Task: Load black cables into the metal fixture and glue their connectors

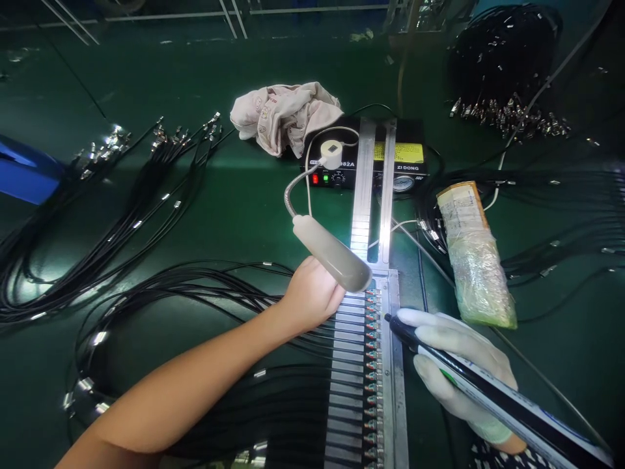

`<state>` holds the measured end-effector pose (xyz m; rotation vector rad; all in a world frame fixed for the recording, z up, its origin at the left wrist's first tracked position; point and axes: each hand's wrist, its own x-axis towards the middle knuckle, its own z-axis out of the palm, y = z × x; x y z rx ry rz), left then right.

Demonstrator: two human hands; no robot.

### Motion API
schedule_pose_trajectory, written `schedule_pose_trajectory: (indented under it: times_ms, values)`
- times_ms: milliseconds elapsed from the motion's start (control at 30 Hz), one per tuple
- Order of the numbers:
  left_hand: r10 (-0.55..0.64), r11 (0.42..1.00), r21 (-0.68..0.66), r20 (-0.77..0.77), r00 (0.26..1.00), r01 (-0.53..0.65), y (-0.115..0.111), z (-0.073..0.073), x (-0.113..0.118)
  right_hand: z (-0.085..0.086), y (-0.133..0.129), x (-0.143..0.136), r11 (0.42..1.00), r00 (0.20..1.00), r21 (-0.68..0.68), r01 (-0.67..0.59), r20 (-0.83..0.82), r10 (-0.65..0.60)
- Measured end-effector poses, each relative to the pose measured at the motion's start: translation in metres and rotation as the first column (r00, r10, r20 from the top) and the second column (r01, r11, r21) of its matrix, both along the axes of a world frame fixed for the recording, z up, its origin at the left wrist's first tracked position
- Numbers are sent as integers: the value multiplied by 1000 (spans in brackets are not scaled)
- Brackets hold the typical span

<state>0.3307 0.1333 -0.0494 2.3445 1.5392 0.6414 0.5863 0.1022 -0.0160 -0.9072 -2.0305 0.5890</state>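
My left hand [312,292], bare, is closed at the upper end of a metal jig [390,352]. A lamp head hides part of its fingers, and whatever they hold cannot be made out. Black cables [263,296] run under this hand into the jig's slots, with small connector ends [372,365] lined up along it. My right hand [461,348], in a white glove, is closed around a thick black-and-white pen-shaped tool [469,378]. The tool's dark tip is close to the jig's right rail, below the lamp.
The gooseneck lamp [332,253] hangs over the jig. Behind stand a black control box [361,172] and a crumpled cloth [288,117]. A plastic-wrapped bundle [478,260] lies right. Cable bundles [122,215] spread left, with a coiled pile [505,58] at the far right.
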Motion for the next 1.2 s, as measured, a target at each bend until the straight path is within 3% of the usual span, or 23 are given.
schedule_pose_trajectory:
  times_ms: [933,1200]
  values:
    - [21,999,-39,-31,999,-22,0,4,1,0,-1,3,1000,1000,-15,-6,8,6]
    - [31,999,-27,-63,998,-32,0,6,2,7,-11,9,995,988,-87,-51,-147,38]
